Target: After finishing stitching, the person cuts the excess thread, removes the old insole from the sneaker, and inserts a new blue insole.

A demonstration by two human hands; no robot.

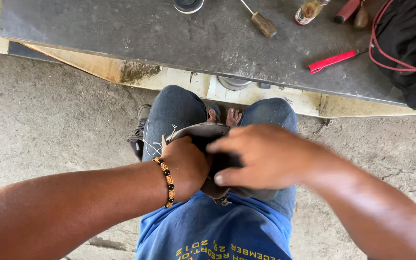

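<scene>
Two bare hands meet over a grey shoe (203, 132) that rests on the person's lap, between thighs in blue jeans (174, 113). Taking the scene from its biggest piece down: a dark, scuffed worktop (169, 38) spans the upper part of the view, its near edge running at a slant above the knees, with pale boards showing beneath that edge. At the worktop's right end lies a heap of black cloth (410, 43) looped with red cord (386, 60). Rough grey concrete floor (49, 110) lies on both sides of the legs.

The left hand (186, 166) comes in from the lower left, forearm nearly level, a bracelet (168, 182) of amber and black beads at the wrist. It is closed around the near side of the shoe, fingers tucked out of sight under it. The right hand (266, 156) reaches in from the lower right and lies over the top of the shoe, fingers curled toward the left hand and pressing on the dark opening; it is slightly blurred. Pale thread (157, 144) trails loose from the shoe's left edge.

Smaller things sit along the worktop's far edge: a small bottle (309, 10) with brownish contents, a wooden-handled awl (261, 21), and a round dark tin (188, 5) cut by the frame, its contents not visible. Near the right end lies a red-handled tool (331, 61). Another shoe (139, 132) stands on the floor beside the left knee.
</scene>
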